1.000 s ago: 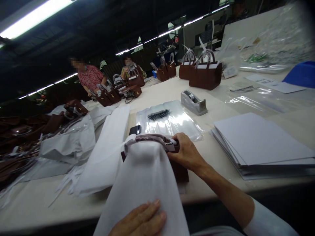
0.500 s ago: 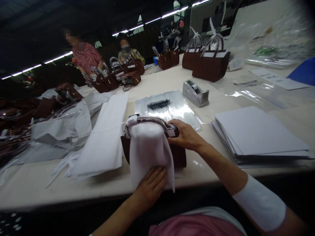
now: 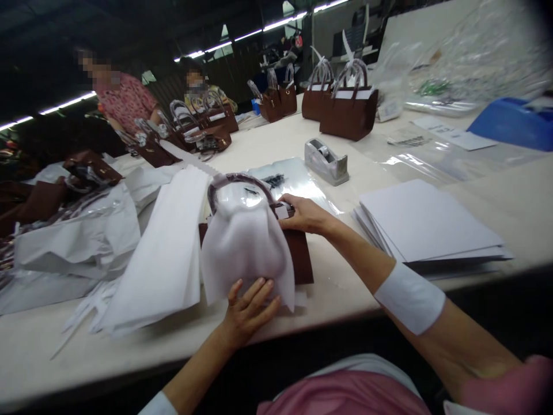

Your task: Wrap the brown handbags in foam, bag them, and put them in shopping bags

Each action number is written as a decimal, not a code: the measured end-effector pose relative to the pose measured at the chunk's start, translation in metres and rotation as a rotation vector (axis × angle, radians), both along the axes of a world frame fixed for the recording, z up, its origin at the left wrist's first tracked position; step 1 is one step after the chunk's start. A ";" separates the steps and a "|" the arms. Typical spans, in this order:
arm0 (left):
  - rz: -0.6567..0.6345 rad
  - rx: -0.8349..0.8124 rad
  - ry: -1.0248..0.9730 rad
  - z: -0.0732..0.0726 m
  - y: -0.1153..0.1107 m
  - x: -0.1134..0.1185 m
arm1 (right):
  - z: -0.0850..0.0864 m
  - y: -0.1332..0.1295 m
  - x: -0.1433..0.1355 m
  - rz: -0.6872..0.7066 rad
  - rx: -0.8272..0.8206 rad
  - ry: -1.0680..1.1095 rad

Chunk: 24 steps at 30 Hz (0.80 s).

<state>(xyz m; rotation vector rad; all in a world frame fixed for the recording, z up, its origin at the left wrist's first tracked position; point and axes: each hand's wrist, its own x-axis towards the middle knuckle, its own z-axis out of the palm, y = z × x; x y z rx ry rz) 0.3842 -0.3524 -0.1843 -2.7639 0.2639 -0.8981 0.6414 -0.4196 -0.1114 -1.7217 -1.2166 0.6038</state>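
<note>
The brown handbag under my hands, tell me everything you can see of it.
The handbag has a plain dark brown body that looks like leather, and stands on the pale table near its front edge. An arched handle, seemingly wrapped in clear plastic, rises from the top. A thin white sheet hangs over most of the front, hiding any fittings there. Your right hand grips the top edge at the right; your left hand lies on the sheet's lower part.
</note>
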 end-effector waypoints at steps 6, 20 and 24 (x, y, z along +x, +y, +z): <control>-0.043 -0.012 0.032 0.047 0.005 0.026 | 0.008 0.028 0.026 0.049 -0.086 0.120; -0.101 -0.419 0.268 0.073 0.003 0.037 | -0.028 0.005 0.015 -0.069 -0.309 0.251; -0.103 -0.486 0.295 0.076 0.007 0.041 | -0.012 -0.049 -0.009 -0.265 0.022 0.059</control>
